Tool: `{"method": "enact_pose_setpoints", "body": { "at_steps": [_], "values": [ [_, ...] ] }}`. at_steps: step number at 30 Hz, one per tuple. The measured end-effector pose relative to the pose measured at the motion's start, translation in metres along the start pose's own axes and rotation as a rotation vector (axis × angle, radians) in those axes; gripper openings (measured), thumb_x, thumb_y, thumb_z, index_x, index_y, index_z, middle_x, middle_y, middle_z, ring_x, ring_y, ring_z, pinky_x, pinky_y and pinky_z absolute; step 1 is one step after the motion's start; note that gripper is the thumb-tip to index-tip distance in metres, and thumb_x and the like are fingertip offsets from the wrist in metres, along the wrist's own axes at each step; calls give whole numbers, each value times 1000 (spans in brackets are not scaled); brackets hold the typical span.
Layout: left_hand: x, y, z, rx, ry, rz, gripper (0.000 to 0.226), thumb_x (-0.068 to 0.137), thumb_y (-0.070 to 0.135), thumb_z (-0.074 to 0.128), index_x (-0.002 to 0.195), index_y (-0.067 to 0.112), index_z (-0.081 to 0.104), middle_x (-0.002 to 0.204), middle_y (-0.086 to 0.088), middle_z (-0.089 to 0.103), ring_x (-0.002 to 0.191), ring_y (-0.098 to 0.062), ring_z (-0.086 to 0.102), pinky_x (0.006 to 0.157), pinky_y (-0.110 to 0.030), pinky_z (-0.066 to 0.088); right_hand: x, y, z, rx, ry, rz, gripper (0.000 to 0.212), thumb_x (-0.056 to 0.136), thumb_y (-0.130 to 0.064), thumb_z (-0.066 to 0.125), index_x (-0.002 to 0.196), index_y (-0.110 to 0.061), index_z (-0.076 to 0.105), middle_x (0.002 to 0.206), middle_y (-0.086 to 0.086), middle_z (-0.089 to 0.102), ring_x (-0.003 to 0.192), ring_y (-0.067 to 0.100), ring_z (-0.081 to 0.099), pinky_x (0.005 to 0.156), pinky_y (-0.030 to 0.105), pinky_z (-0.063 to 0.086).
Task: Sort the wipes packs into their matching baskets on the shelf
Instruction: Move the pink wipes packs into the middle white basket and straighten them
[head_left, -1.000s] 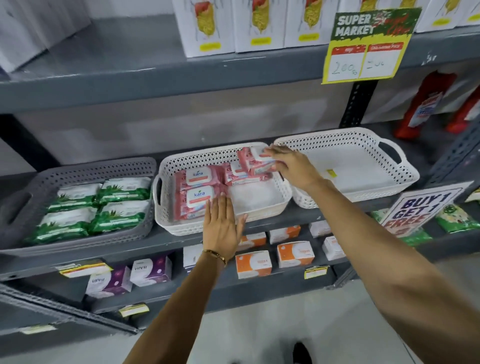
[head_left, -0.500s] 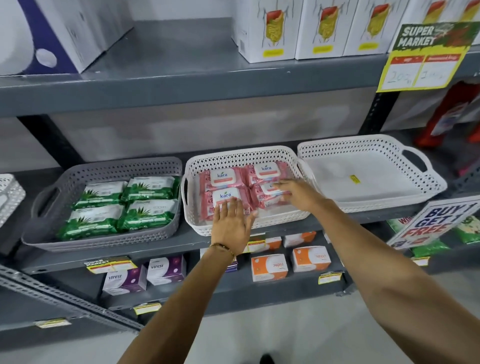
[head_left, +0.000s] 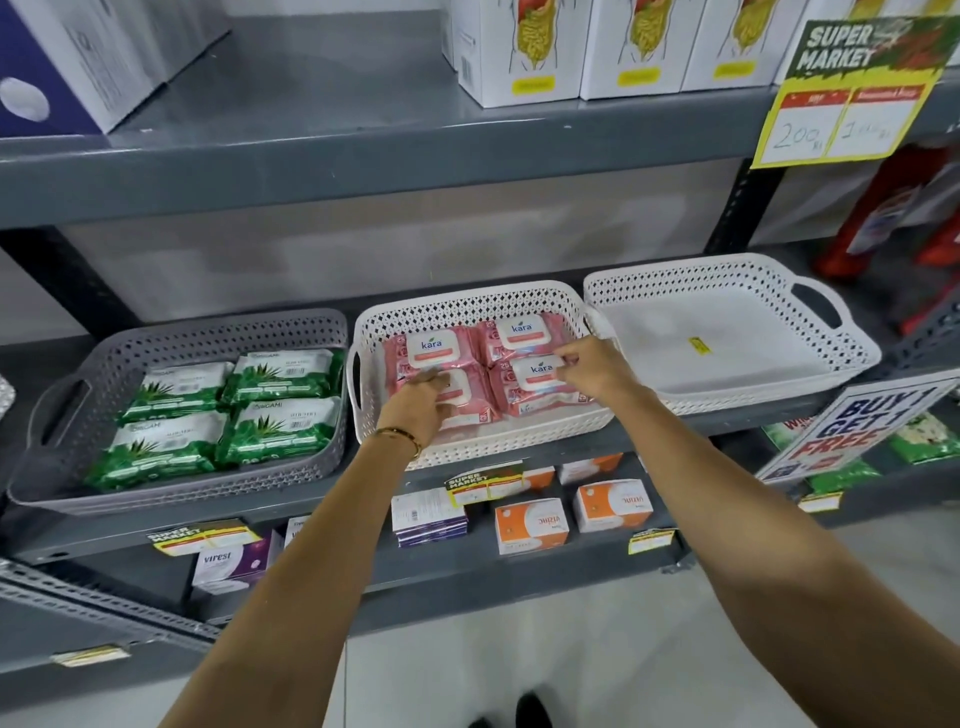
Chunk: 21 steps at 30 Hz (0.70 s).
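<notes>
Pink wipes packs (head_left: 480, 366) lie under both hands' fingers (head_left: 563, 361) in the white basket (head_left: 467, 306).

The left basket (head_left: 62, 415) is grey with a perforated wall and holds green-and-white packs (head_left: 275, 371) printed with leaves. The middle basket (head_left: 467, 306) is white lattice, its packs (head_left: 522, 338) pink with white labels. The right basket (head_left: 727, 273) is white. The shelf (head_left: 363, 150) is dark grey.
</notes>
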<state>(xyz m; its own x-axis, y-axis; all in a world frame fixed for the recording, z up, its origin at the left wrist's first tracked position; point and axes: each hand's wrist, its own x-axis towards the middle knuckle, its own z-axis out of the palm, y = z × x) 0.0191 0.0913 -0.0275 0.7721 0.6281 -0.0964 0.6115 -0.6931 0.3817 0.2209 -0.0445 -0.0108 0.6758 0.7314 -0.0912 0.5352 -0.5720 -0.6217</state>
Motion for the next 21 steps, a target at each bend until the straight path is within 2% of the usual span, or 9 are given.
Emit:
{"method": "enact_pose_setpoints", "body": {
  "at_steps": [5,9,11,12,13,15,16,18,21],
  "values": [
    [-1,0,0,-12,21,1,51,90,25,55,137,16,38,149,-4,32,133,-26,35,109,-42,31,-6,-3,-2,5,-3,-30,38,85,-12,65,122,-12,60,123,12,63,93,25,66,86,36,55],
    [-2,0,-1,-71,34,3,55,87,27,59,137,16,37,147,-7,35,131,-27,37,108,-43,32,-7,-3,-3,7,-14,-28,34,86,-17,64,120,-17,62,121,10,65,93,25,66,85,36,56],
    [0,1,-1,-81,74,27,62,88,38,54,140,15,30,150,-8,28,137,-27,24,112,-45,25,-5,-5,-4,-31,91,-69,29,89,-27,58,117,-22,63,113,8,68,88,24,66,85,39,56],
    [1,1,-1,-69,104,31,65,90,44,47,142,13,24,153,-9,21,140,-27,14,114,-43,16,-2,-6,-2,-75,172,-119,32,91,-31,54,120,-19,61,114,9,68,92,25,65,89,40,54],
    [6,1,-1,-43,131,21,68,92,49,37,144,11,16,154,-10,13,142,-26,4,114,-39,5,5,-7,1,-148,232,-190,37,93,-32,48,126,-16,56,121,13,64,103,28,62,97,41,50],
    [15,0,0,35,148,-12,73,91,56,16,144,8,0,155,-13,-3,141,-24,-9,110,-31,-9,16,-11,12,-350,223,-315,49,98,-33,37,140,-9,36,146,18,40,135,34,37,115,44,28],
    [21,-1,1,68,140,-26,77,88,59,7,143,7,-5,154,-13,-9,140,-23,-13,109,-31,-12,23,-13,18,-443,167,-346,53,99,-35,30,145,-9,23,154,19,24,143,34,20,119,45,17],
    [32,-3,4,114,122,-37,87,78,65,-6,141,6,-12,153,-13,-14,139,-23,-16,109,-31,-14,34,-14,32,-564,49,-351,60,99,-41,19,148,-12,2,157,20,-1,145,34,-2,120,48,4],
    [50,-7,10,149,78,-47,89,75,67,-10,140,7,-15,152,-13,-17,138,-23,-18,109,-33,-14,46,-11,51,-622,-44,-356,62,97,-46,10,144,-16,-16,154,18,-17,141,31,-18,117,49,-10]
  ]
}}
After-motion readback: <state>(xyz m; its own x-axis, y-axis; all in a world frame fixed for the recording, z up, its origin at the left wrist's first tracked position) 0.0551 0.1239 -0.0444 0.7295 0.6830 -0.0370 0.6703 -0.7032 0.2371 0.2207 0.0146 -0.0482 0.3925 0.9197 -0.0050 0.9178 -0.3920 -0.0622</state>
